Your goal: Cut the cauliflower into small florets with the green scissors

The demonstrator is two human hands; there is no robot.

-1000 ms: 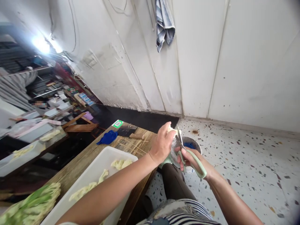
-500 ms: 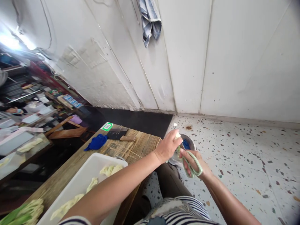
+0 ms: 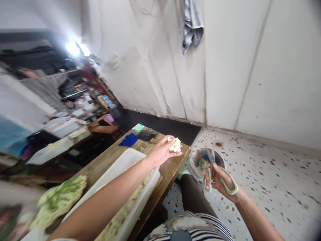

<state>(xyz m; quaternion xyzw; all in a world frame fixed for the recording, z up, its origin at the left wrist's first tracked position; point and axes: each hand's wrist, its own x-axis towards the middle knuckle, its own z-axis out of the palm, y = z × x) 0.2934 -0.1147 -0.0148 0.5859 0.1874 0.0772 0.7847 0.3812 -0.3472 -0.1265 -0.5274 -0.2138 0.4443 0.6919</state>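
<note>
My left hand [image 3: 164,150] is closed around a pale cauliflower piece [image 3: 175,145], held above the near corner of the wooden table [image 3: 179,160]. In my right hand [image 3: 218,179] are scissors with light green handles [image 3: 229,180], their blades parted and pointing up and away. The scissors are over the near side of a lined waste bin [image 3: 195,164] on the floor. A white plastic tub [image 3: 125,157] with cauliflower pieces stands on the table under my left forearm, which hides part of it. Beyond its left side lies a larger cauliflower head with green stems [image 3: 61,197].
On the table lie a blue cloth [image 3: 129,140], a dark cleaver [image 3: 146,135] and a green-edged card [image 3: 138,127]. A striped towel [image 3: 192,28] hangs on the white wall. Cluttered tables and a blurred person are at the far left.
My left hand has moved left with the cauliflower piece, away from the bin to over the table. The scissors have come apart from the piece and their blades have spread. The view has turned left.
</note>
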